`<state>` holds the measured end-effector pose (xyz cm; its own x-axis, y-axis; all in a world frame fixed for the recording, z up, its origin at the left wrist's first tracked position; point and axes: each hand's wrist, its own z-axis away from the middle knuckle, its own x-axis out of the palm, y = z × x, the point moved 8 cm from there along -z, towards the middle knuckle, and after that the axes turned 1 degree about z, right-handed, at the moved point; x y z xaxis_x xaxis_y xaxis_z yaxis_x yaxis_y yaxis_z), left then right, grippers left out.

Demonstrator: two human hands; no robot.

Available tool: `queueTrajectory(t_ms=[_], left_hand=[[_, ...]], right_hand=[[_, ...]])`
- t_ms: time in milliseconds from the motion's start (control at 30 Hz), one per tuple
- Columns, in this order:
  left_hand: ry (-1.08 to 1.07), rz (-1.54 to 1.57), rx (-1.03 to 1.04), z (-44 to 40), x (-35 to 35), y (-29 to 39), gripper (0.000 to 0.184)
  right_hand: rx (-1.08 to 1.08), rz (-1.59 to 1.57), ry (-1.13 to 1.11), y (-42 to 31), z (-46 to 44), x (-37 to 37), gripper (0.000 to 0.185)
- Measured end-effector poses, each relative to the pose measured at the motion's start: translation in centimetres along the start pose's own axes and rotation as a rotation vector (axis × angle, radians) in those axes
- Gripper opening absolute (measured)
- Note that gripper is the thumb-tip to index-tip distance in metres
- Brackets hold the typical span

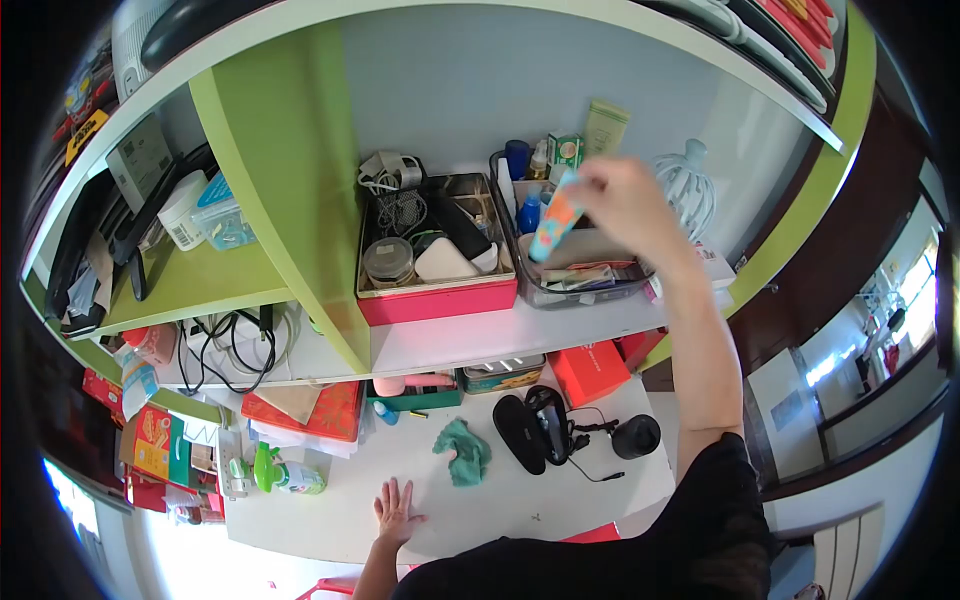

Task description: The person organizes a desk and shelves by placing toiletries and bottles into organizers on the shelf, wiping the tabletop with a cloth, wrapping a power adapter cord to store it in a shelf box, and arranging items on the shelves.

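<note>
Up at the shelf, my right hand (625,200) is closed on the top end of a small light-blue and orange tube (555,225). The tube hangs tilted over a see-through grey bin (585,297). In that bin stand a blue bottle (529,213), a small green-and-white box (565,150) and flat packets (590,277). My left hand (397,515) lies flat on the white desk (350,520) near its front edge, fingers spread, holding nothing. Ahead of it and to the right lies a crumpled green cloth (462,452).
Left of the bin, a red-sided box (440,302) holds cables and a jar. A coiled pale cable (690,190) stands at right. On the desk are a spray bottle (288,475), an open black case (520,435) and a black cylinder (637,437). A green divider (285,180) splits the shelf.
</note>
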<state>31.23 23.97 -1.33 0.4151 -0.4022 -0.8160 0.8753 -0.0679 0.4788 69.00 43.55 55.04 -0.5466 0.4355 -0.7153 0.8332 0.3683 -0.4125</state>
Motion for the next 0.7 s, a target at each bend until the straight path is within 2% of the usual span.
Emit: queueTrajectory(t_ms=[133, 233, 267, 400, 500, 600, 700], left_hand=[[-0.015, -0.005, -0.018, 0.1, -0.1, 0.2, 0.096], [-0.024, -0.012, -0.025, 0.1, 0.0, 0.1, 0.095], [-0.024, -0.012, -0.028, 0.0, 0.1, 0.0, 0.095], [-0.023, -0.005, -0.024, 0.0, 0.0, 0.0, 0.094], [-0.027, -0.005, -0.028, 0.1, 0.0, 0.0, 0.094], [-0.025, -0.005, -0.029, 0.0, 0.1, -0.1, 0.094], [-0.025, -0.004, -0.030, 0.0, 0.2, -0.1, 0.094]], right_hand=[[0.094, -0.001, 0.144, -0.4, -2.2, -3.6, 0.023], [0.016, 0.113, -0.017, 0.5, -3.2, 0.7, 0.023], [-0.105, 0.130, 0.051, 0.3, -3.0, 1.8, 0.021], [-0.044, 0.171, -0.199, 1.7, -2.8, 6.1, 0.022], [-0.068, 0.095, -0.115, 2.1, -3.0, 6.5, 0.023], [0.053, -0.011, -0.246, 2.2, -3.5, 6.6, 0.023], [-0.013, 0.116, -0.071, 0.8, -5.0, 4.2, 0.024]])
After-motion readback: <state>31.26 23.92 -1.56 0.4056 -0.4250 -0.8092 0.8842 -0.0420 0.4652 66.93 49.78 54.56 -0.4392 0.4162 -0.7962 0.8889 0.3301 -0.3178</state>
